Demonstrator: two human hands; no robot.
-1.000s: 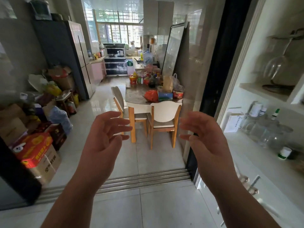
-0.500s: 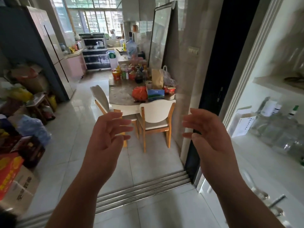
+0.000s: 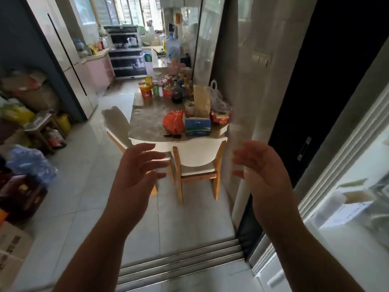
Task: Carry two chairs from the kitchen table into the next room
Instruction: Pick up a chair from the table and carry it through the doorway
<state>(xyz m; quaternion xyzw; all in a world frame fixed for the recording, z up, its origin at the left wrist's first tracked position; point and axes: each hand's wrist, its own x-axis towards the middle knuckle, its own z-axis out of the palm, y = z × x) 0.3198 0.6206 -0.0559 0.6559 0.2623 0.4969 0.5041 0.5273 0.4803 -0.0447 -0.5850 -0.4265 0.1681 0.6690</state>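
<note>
Both hands point(image 3: 134, 171) outstretched (empty, spread)

The floor point(image 3: 88, 199) was of pale grey tiles and reflected the daylight. A metal door track point(image 3: 181, 260) ran across it at the threshold. On the left stood a tall refrigerator point(image 3: 63, 60) with light doors, and past it a pink cabinet point(image 3: 99, 70). At the far end were barred windows point(image 3: 126, 9), bright from outside, above a dark stove unit point(image 3: 126, 57). Against the right wall point(image 3: 248, 81) leaned what seemed a large mirror point(image 3: 207, 34), though blur made this uncertain. A light switch point(image 3: 261, 60) sat on that wall. Boxes and bags point(image 3: 23, 114) were heaped along the left edge of the floor.
</note>
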